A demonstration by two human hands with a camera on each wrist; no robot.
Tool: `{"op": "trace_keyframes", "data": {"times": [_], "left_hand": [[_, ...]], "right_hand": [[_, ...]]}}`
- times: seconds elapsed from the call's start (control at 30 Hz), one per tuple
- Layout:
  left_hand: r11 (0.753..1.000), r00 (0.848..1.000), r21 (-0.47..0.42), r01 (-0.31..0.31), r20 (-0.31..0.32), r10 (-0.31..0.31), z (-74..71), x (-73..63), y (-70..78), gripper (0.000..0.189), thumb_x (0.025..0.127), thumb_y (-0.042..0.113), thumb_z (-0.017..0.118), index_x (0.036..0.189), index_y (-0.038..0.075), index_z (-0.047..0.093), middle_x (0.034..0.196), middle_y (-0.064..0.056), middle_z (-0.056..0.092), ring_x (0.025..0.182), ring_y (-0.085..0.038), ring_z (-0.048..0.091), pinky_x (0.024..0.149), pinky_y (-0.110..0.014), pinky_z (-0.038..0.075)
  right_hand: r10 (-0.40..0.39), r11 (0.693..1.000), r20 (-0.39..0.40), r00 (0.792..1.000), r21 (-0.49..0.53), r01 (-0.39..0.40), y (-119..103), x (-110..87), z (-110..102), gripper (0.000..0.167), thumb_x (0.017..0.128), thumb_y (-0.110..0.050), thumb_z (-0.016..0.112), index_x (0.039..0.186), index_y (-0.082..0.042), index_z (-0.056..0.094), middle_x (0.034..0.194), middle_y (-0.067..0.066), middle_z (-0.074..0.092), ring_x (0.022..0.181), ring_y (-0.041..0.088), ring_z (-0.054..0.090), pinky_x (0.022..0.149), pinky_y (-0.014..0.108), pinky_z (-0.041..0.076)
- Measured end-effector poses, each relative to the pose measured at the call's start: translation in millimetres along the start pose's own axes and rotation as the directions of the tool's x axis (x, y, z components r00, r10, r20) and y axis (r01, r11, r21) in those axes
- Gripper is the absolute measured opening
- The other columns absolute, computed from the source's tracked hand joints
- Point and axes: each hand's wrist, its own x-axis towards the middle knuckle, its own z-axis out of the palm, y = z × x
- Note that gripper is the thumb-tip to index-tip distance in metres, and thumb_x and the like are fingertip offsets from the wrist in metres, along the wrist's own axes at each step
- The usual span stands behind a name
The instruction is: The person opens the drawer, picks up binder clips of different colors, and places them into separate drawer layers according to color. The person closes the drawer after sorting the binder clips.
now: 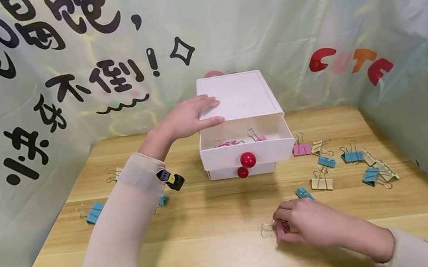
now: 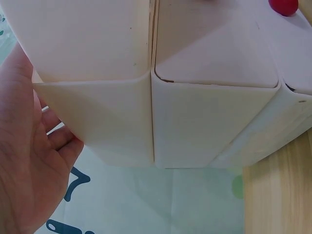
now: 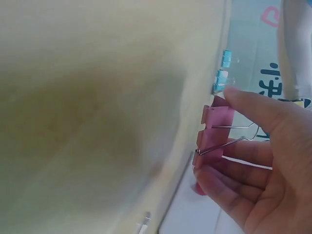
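My left hand (image 1: 187, 119) rests on the top left edge of a small white drawer box (image 1: 239, 94), and its fingers lie along the lid and side in the left wrist view. The upper drawer (image 1: 222, 156), with a red knob, is pulled out and holds some pink binder clips (image 1: 261, 138). At the front right, well apart from the box, my right hand (image 1: 314, 223) pinches a pink binder clip (image 3: 218, 129) between thumb and fingers. Its wire handles show in the right wrist view. A blue binder clip (image 1: 303, 193) lies just beyond that hand.
Right of the box several clips lie scattered: a pink clip (image 1: 301, 149), a cream clip (image 1: 322, 183), a blue clip (image 1: 352, 156) and others. To the left, a blue clip (image 1: 94, 213) lies beside my left forearm. A printed cloth (image 1: 262, 16) hangs around the wooden table (image 1: 205, 258).
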Motion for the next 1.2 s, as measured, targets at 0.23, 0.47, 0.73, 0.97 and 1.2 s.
{"op": "trace_keyframes", "data": {"times": [0.23, 0.47, 0.73, 0.97, 1.2], "left_hand": [[1.0, 1.0, -0.009, -0.001, 0.016, 0.001, -2.1, -0.3, 1.5, 0.075, 0.091, 0.067, 0.049, 0.148, 0.018, 0.046, 0.154, -0.001, 0.038, 0.144, -0.021, 0.026, 0.116, -0.043, 0.022], [1.0, 1.0, -0.007, 0.002, 0.011, -0.002, -2.7, -0.4, 1.5, 0.073, 0.091, 0.065, 0.05, 0.147, 0.018, 0.046, 0.154, 0.0, 0.038, 0.144, -0.021, 0.026, 0.116, -0.042, 0.022], [1.0, 1.0, 0.0, -0.003, 0.011, 0.003, -1.9, 0.0, 0.9, 0.072, 0.092, 0.064, 0.049, 0.147, 0.017, 0.046, 0.154, 0.0, 0.038, 0.144, -0.021, 0.026, 0.116, -0.042, 0.022], [1.0, 1.0, 0.007, -0.009, 0.006, 0.009, -2.1, 0.6, -0.6, 0.072, 0.092, 0.064, 0.049, 0.147, 0.018, 0.046, 0.154, 0.0, 0.038, 0.144, -0.021, 0.027, 0.116, -0.042, 0.022], [1.0, 1.0, 0.003, -0.016, 0.001, 0.016, -0.1, 0.3, -1.7, 0.072, 0.092, 0.064, 0.05, 0.147, 0.018, 0.046, 0.154, 0.0, 0.038, 0.144, -0.021, 0.027, 0.116, -0.042, 0.022]], "right_hand": [[-0.06, 0.998, -0.042, 0.997, 0.004, 0.061, 0.2, 2.8, -14.0, 0.018, 0.083, -0.03, 0.078, 0.09, -0.016, 0.07, 0.085, -0.012, 0.063, 0.072, 0.0, 0.057, 0.065, 0.017, 0.052], [-0.168, 0.985, -0.137, 0.976, -0.057, 0.162, 0.1, 9.1, -31.3, 0.023, 0.087, -0.038, 0.073, 0.087, -0.016, 0.069, 0.091, -0.008, 0.068, 0.079, 0.005, 0.065, 0.07, 0.022, 0.056], [-0.211, 0.977, -0.18, 0.961, -0.085, 0.198, -2.9, 17.8, -56.8, 0.028, 0.087, -0.042, 0.073, 0.094, -0.015, 0.069, 0.098, -0.006, 0.067, 0.081, 0.007, 0.066, 0.068, 0.024, 0.056], [-0.234, 0.971, -0.229, 0.945, -0.101, 0.216, -1.8, 26.9, -80.4, 0.034, 0.084, -0.041, 0.077, 0.099, -0.011, 0.07, 0.099, -0.005, 0.069, 0.081, 0.007, 0.066, 0.066, 0.023, 0.055], [-0.249, 0.964, -0.255, 0.935, -0.155, 0.214, -3.7, 34.0, -101.5, 0.036, 0.089, -0.045, 0.07, 0.099, -0.011, 0.07, 0.101, -0.002, 0.069, 0.085, 0.012, 0.067, 0.064, 0.029, 0.057]]}}
